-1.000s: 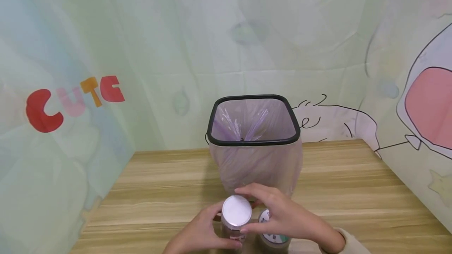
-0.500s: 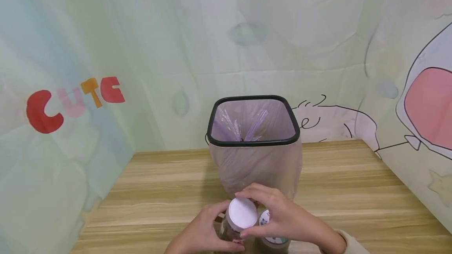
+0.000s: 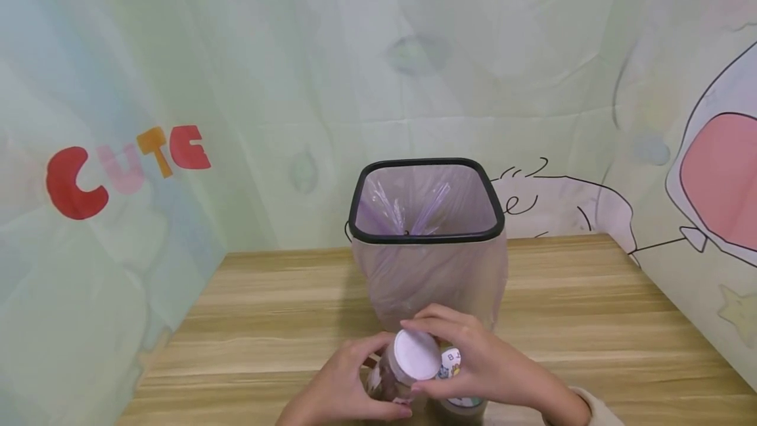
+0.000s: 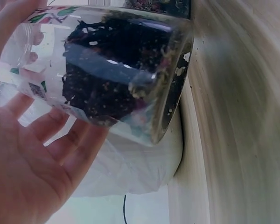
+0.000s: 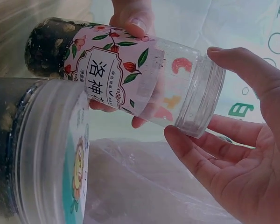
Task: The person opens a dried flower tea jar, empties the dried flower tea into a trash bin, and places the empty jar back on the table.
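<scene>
A clear plastic jar (image 5: 116,74) with a floral label and dark dried flower or tea matter is held tilted, its capped end leaning right in the head view. My left hand (image 3: 345,383) grips the jar's body from the left. Around the rim of its lid (image 3: 417,355), the thumb and fingers of my right hand (image 3: 481,363) hold on from the right. The lid looks white in the head view and translucent in the right wrist view. A second jar (image 5: 42,154) with a printed lid stands close by, partly hidden behind my right hand in the head view.
Just beyond the hands stands a waste bin (image 3: 427,239) with a black rim and a pale purple liner bag. Everything rests on a wood-grain table (image 3: 284,321). Printed cloth (image 3: 284,84) walls off the back and both sides.
Over the last second the held jar has tipped from nearly upright, its lid shifting to the right. Both hands keep their hold; the right hand has moved slightly right. The bin stays put.
</scene>
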A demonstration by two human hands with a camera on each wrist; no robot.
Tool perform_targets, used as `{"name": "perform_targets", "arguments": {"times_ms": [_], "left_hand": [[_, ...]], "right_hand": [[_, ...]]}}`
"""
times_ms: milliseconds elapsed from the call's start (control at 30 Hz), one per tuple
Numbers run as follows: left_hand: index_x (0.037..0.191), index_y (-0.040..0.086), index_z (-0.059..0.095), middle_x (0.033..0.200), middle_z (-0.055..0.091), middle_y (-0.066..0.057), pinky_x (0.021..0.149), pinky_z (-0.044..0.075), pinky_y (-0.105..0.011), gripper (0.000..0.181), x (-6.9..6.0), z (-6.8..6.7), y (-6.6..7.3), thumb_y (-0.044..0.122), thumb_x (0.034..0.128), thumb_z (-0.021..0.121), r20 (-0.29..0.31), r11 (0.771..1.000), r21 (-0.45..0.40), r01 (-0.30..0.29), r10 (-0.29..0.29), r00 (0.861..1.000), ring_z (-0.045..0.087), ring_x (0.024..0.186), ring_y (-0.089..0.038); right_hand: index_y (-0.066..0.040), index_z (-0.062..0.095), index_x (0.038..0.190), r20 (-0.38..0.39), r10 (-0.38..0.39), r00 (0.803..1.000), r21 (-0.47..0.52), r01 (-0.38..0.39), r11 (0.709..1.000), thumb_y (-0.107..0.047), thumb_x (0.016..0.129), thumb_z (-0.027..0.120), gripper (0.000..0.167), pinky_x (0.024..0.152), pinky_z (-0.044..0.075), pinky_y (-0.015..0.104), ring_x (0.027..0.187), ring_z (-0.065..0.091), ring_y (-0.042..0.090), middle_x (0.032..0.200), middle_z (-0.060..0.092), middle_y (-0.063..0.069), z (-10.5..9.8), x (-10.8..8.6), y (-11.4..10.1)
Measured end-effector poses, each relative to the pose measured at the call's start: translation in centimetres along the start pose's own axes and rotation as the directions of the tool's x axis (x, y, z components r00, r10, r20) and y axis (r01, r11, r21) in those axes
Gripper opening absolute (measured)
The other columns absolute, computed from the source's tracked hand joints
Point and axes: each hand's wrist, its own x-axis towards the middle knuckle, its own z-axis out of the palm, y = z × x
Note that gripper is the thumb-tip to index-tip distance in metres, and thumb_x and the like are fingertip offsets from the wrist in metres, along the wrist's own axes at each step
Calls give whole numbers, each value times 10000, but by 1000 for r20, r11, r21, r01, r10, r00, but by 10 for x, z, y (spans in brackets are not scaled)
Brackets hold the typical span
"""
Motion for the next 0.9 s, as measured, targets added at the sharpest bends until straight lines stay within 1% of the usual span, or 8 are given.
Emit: {"name": "perform_targets", "arguments": {"times_ms": [33, 167, 233, 300, 500, 600, 733, 900], "left_hand": [[1301, 228, 577, 1119, 662, 120, 776, 560, -271, 637, 1, 0, 0, 391, 760, 872, -3, 1000, 10, -17, 17, 1000, 632, 952, -45], [1298, 229, 586, 1110, 664, 126, 748, 556, -237, 640, 2, -1, 1, 413, 755, 871, -4, 999, 33, -32, 33, 999, 633, 941, -35], [1291, 243, 593, 1101, 664, 139, 741, 553, -225, 641, 2, -1, 1, 428, 745, 874, -1, 999, 37, -21, 21, 1000, 635, 936, -36], [1288, 235, 598, 1091, 666, 142, 729, 548, -206, 638, 2, -1, 1, 444, 748, 867, -3, 997, 65, -33, 33, 999, 638, 925, -32], [1276, 254, 609, 1064, 664, 164, 701, 537, -171, 643, 2, -1, 3, 488, 734, 863, -9, 995, 97, -23, 24, 1000, 639, 899, -22], [1264, 283, 614, 1053, 660, 184, 707, 529, -161, 649, 3, -2, 5, 515, 714, 867, -13, 994, 109, -13, 14, 1000, 637, 887, -16], [1260, 288, 621, 1045, 658, 195, 707, 511, -137, 655, 3, -2, 6, 538, 705, 863, -19, 989, 144, -16, 19, 1000, 622, 873, 12], [1244, 292, 630, 1026, 657, 204, 694, 501, -134, 632, 3, -3, 8, 535, 708, 861, -11, 988, 152, -14, 16, 1000, 612, 862, 29]], "right_hand": [[-70, 578, 1336, 2, 1, 1000, 1, -1, 1000, -238, 820, 840, 603, 772, 520, 177, 1012, 589, 105, 1205, 596, 16, -1, 0, 0], [-88, 579, 1330, 12, -4, 1000, 3, 4, 1000, -248, 828, 836, 586, 765, 520, 180, 998, 591, 96, 1204, 601, 5, -4, -1, -1], [-91, 582, 1323, 17, -6, 1000, 2, 6, 1000, -252, 830, 835, 577, 756, 523, 184, 986, 593, 89, 1201, 606, -1, -6, -2, -1], [-93, 583, 1323, 26, -2, 1000, 2, 2, 1000, -258, 834, 831, 572, 745, 529, 198, 980, 593, 83, 1205, 608, -5, -8, -3, -1], [-104, 581, 1348, 62, 32, 998, 21, -33, 999, -289, 849, 811, 580, 749, 547, 246, 994, 593, 77, 1239, 604, -17, -13, -5, -3], [-102, 576, 1358, 72, 30, 997, 16, -31, 999, -294, 849, 807, 591, 773, 540, 238, 1009, 591, 79, 1254, 600, -17, -15, -6, -3], [-84, 562, 1367, 79, 1, 997, 1, -1, 1000, -289, 846, 804, 610, 799, 532, 228, 1029, 591, 91, 1262, 598, 2, -16, -6, -2], [-86, 556, 1370, 95, -7, 995, 7, 6, 1000, -293, 835, 806, 626, 796, 540, 236, 1054, 593, 102, 1270, 598, 7, -16, -7, -1]]}}
